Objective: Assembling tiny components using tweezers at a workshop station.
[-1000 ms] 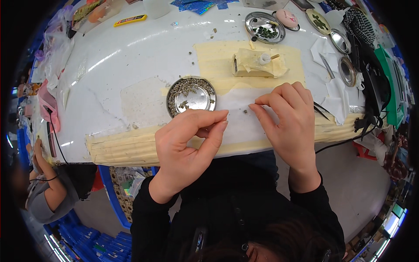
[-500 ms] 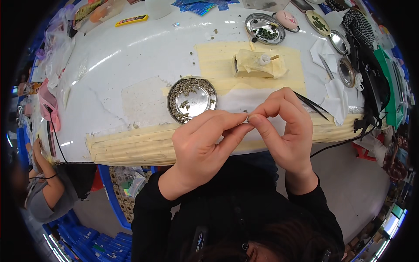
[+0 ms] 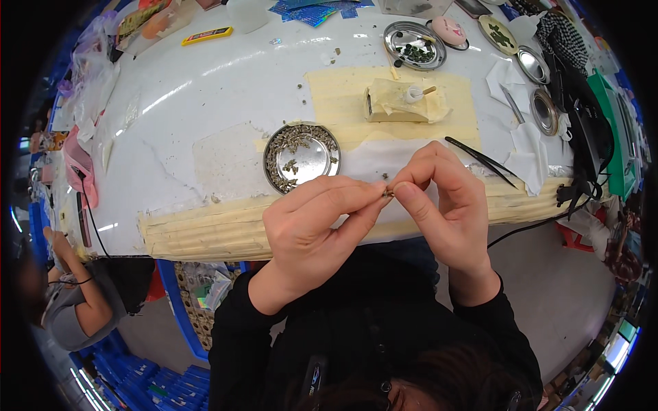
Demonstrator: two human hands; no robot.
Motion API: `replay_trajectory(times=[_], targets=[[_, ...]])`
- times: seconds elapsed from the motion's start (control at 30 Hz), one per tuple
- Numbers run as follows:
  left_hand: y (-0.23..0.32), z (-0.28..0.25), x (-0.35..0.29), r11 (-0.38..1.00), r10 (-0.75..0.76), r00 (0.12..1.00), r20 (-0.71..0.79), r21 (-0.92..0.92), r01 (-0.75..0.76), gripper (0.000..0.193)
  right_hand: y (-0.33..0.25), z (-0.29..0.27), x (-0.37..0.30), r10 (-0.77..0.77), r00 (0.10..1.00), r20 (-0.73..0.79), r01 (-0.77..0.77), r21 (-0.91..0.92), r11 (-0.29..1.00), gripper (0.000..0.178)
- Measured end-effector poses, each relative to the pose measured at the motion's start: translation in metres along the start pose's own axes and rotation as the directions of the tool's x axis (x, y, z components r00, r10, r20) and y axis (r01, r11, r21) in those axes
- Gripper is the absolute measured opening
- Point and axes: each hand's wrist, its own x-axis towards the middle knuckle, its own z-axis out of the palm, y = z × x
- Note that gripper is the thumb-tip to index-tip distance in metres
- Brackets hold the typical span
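My left hand (image 3: 312, 229) and my right hand (image 3: 445, 209) meet at their fingertips above the table's near edge. Both are closed in a pinch on a tiny brownish metallic piece (image 3: 388, 193), too small to name more exactly. Beside my left hand stands a round metal dish (image 3: 308, 161) with many small grey-brown pieces, mostly around its rim. Just beyond my fingertips, a small dark piece (image 3: 385, 176) lies on a white sheet (image 3: 370, 157). Black tweezers (image 3: 481, 162) rest on the table, right of my right hand.
Beyond my hands, a tape-covered block (image 3: 404, 103) holds a small white cup (image 3: 414, 94) with a stick. A steel plate (image 3: 401, 34) of dark green pieces stands farther back. White tissues (image 3: 529, 151) and lids lie at right. Another person's arm (image 3: 89, 301) shows at far left.
My hands have shifted slightly left and their fingertips have tilted, so more of the tiny piece shows. My right hand has sunk a little, uncovering more of the tweezers.
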Motion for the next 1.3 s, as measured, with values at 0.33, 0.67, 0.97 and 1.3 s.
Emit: replay_trajectory(times=[0.33, 0.67, 0.97, 1.3], targets=[[0.000, -0.001, 0.002, 1.000, 0.005, 1.000, 0.020, 0.029, -0.006, 0.017, -0.001, 0.000, 0.001, -0.034, 0.999, -0.012, 0.033, -0.085, 0.996, 0.004], [-0.011, -0.033, 0.000, 0.985, -0.152, 0.961, -0.231, 0.051, 0.168, 0.019, 0.006, -0.020, 0.005, -0.171, 0.985, -0.016, 0.122, -0.634, 0.763, 0.006], [-0.011, -0.046, -0.002, 0.962, -0.167, 0.967, -0.193, 0.185, 0.203, 0.013, 0.009, -0.024, 0.009, -0.251, 0.968, -0.020, 0.166, -0.699, 0.695, 0.010], [-0.004, -0.044, -0.002, 0.958, -0.195, 0.970, -0.145, 0.186, 0.220, 0.012, 0.005, -0.018, 0.009, -0.218, 0.971, 0.100, 0.225, -0.696, 0.682, 0.013]])
